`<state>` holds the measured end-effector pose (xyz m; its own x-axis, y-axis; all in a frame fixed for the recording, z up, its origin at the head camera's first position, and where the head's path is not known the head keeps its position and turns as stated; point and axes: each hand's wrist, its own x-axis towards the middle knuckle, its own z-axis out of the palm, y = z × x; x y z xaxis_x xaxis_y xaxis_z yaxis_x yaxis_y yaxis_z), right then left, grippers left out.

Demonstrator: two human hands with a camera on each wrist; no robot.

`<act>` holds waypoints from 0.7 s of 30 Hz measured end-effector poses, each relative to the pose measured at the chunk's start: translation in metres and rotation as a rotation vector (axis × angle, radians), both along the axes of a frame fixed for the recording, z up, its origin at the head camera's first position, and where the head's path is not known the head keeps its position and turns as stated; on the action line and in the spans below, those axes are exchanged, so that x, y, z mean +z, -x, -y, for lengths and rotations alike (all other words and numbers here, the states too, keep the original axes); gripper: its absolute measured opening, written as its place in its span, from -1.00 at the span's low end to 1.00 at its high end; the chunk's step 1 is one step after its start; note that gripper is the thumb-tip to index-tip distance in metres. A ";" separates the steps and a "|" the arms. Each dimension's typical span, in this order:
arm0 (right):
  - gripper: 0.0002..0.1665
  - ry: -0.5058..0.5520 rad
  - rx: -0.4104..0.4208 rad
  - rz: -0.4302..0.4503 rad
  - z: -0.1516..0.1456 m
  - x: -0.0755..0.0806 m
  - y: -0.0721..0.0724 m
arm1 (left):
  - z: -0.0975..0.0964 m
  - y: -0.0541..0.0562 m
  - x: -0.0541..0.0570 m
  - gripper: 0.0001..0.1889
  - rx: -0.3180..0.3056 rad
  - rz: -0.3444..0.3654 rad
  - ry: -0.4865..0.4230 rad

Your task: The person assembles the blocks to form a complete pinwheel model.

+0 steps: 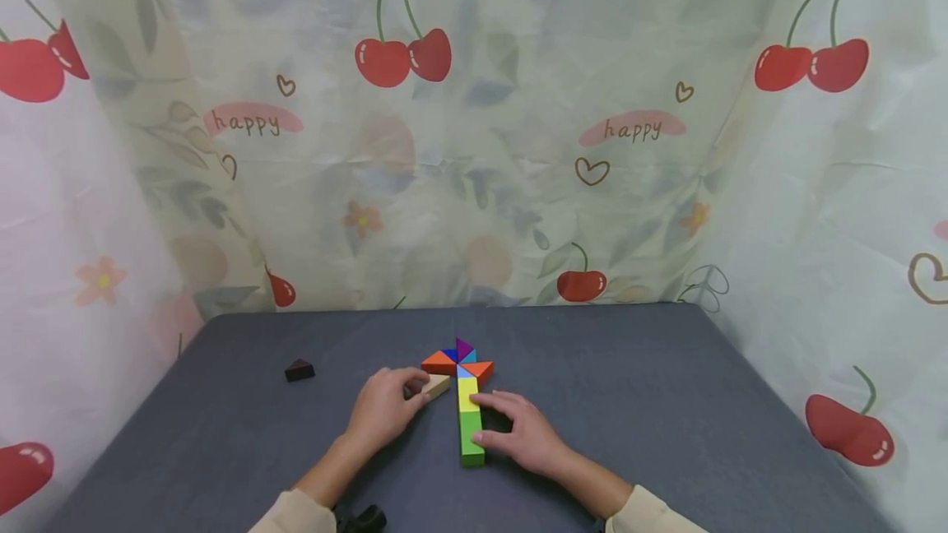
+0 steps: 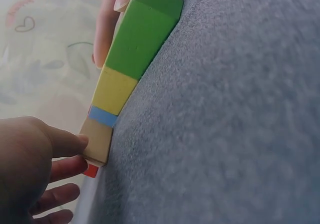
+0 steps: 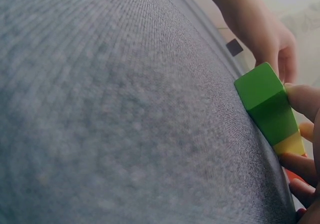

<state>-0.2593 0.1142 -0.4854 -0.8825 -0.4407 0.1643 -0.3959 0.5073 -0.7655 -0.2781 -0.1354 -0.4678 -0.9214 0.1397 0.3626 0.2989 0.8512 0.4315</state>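
My left hand (image 1: pixel 383 405) pinches a plain wooden triangular block (image 1: pixel 439 387) between thumb and forefinger. That block lies low on the table, just left of a row of coloured blocks. A green block (image 1: pixel 471 434) is nearest me, with a yellow block (image 1: pixel 467 396) beyond it. Past these, a fan of triangles includes an orange block (image 1: pixel 439 363) on the left, a red-orange block (image 1: pixel 480 370) on the right and a purple block (image 1: pixel 463 349) at the far tip. My right hand (image 1: pixel 527 433) rests against the row's right side, thumb by the green block, forefinger by the yellow.
A dark triangular block (image 1: pixel 299 370) stands alone at the far left of the grey table (image 1: pixel 629 401). A patterned curtain (image 1: pixel 518 187) hangs behind and along both sides. Some black object (image 1: pixel 366 518) shows beside my left forearm at the bottom edge.
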 end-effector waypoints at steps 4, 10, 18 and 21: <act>-0.35 -0.005 0.000 0.000 -0.001 -0.001 0.000 | -0.005 0.003 -0.001 -0.75 -0.002 0.008 -0.005; -0.35 -0.005 -0.002 -0.005 -0.001 0.001 0.001 | -0.008 0.007 0.000 -0.75 -0.016 0.002 -0.015; -0.35 -0.005 -0.004 -0.003 -0.001 0.001 0.000 | -0.010 0.010 -0.004 -0.74 -0.007 -0.002 -0.021; -0.35 -0.002 -0.005 -0.002 0.000 0.000 0.000 | -0.011 0.010 -0.004 -0.74 0.000 -0.008 -0.028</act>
